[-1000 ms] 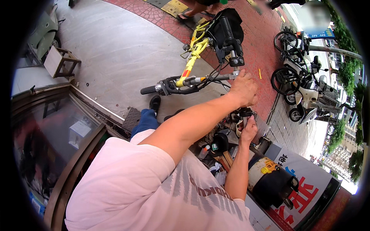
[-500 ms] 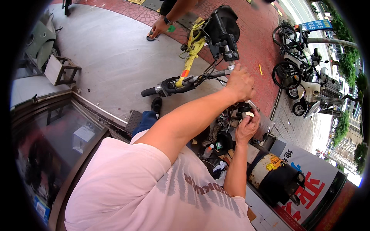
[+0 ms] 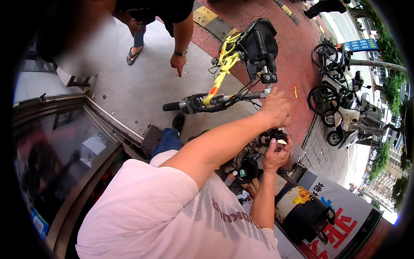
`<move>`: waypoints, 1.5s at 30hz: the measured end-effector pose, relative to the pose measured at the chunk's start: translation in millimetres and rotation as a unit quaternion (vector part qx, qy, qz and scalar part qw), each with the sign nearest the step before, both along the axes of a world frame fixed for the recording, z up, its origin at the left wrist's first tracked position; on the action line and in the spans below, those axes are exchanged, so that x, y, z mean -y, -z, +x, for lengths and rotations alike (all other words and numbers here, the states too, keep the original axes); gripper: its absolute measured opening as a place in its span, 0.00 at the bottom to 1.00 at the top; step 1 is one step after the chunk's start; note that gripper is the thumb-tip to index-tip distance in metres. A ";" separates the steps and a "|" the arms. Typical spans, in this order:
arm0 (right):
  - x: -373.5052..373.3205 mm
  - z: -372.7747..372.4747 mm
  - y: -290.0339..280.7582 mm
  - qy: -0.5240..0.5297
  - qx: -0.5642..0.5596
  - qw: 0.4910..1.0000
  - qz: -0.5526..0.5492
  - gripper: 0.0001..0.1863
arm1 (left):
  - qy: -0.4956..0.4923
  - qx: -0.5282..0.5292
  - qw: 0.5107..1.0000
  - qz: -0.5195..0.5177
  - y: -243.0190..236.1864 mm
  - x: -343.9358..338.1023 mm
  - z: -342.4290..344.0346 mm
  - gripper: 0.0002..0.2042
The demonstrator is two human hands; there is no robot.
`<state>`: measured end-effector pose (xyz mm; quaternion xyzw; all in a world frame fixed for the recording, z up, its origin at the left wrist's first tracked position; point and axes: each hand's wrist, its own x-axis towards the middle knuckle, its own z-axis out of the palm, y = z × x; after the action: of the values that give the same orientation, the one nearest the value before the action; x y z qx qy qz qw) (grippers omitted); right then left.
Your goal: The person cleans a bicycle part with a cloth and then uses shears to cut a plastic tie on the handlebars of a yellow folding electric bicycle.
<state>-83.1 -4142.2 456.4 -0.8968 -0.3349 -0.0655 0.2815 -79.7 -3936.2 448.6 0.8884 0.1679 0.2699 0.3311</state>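
A yellow folding-type bike frame (image 3: 220,80) stands tilted in front of me, with black handlebars and grips (image 3: 263,52) and dark cables. My left hand (image 3: 276,108) is closed beside the silver tube (image 3: 254,96) of the handlebar; its fingers hide what they grip. Just below it, my right hand (image 3: 276,154) has its fingers curled around a small dark piece, too hidden to name. Between the two hands sits a black round part (image 3: 274,135).
Another person's hand (image 3: 177,62) points down, the other holding a phone (image 3: 139,36). Below my hands lies clutter with a bottle (image 3: 230,177). At right are a rusty drum (image 3: 297,200) and parked scooters (image 3: 340,103); at left, a glass case (image 3: 64,159).
The other person's hand has lifted from near the floor and now points; a phone and sandaled foot have come into view. The whole view has shifted slightly. My hands keep nearly the same pose.
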 end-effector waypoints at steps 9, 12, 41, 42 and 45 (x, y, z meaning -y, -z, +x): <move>-9.8 7.2 -9.0 0.024 -0.010 0.999 -0.023 0.29 | -0.006 -0.032 0.999 0.025 -2.7 0.9 5.2 0.18; -6.5 11.6 -10.1 0.067 -0.125 0.990 0.022 0.26 | -0.015 -0.009 0.999 0.029 0.5 3.5 8.3 0.18; -3.5 9.5 -1.9 0.033 -0.094 0.995 0.015 0.33 | 0.004 -0.021 1.000 -0.017 13.0 7.5 9.5 0.16; -3.1 9.2 0.4 0.035 -0.091 0.995 0.022 0.33 | 0.006 -0.020 1.000 -0.016 13.3 7.3 9.6 0.16; -3.2 8.3 3.5 0.029 -0.087 0.995 0.038 0.34 | 0.008 -0.014 1.000 -0.013 13.2 6.9 7.5 0.16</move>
<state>-74.8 -4139.0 452.9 -0.8971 -0.2799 -0.0085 0.3416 -72.2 -3943.1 435.4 0.8891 0.1691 0.2529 0.3421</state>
